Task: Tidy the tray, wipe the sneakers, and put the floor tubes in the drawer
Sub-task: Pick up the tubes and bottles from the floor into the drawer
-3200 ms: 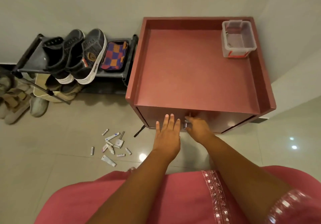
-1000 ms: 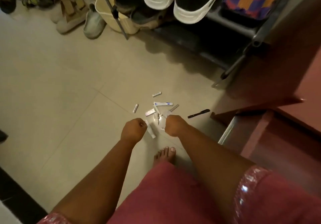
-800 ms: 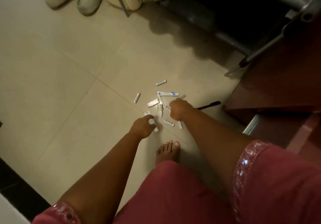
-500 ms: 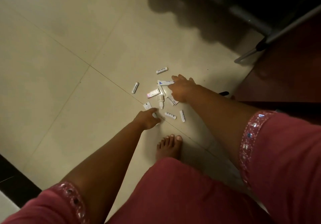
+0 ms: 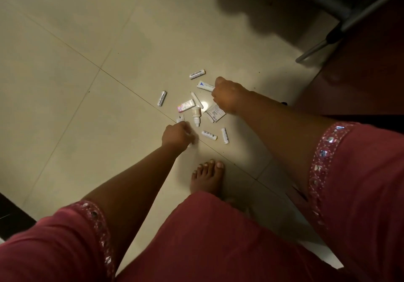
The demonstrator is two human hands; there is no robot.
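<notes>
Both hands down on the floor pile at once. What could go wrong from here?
1. The tubes lie scattered. The outliers, like the one far left, may get missed.
2. The left hand and right hand each close on small items; overfilled fists may drop some.
3. The bare foot stands near the pile and may step on or kick a tube.

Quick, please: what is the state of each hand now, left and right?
Left hand: fingers curled round a small white tube on the floor.
Right hand: fingers curled down at the blue and white tube; whether it grips it cannot be told.
</notes>
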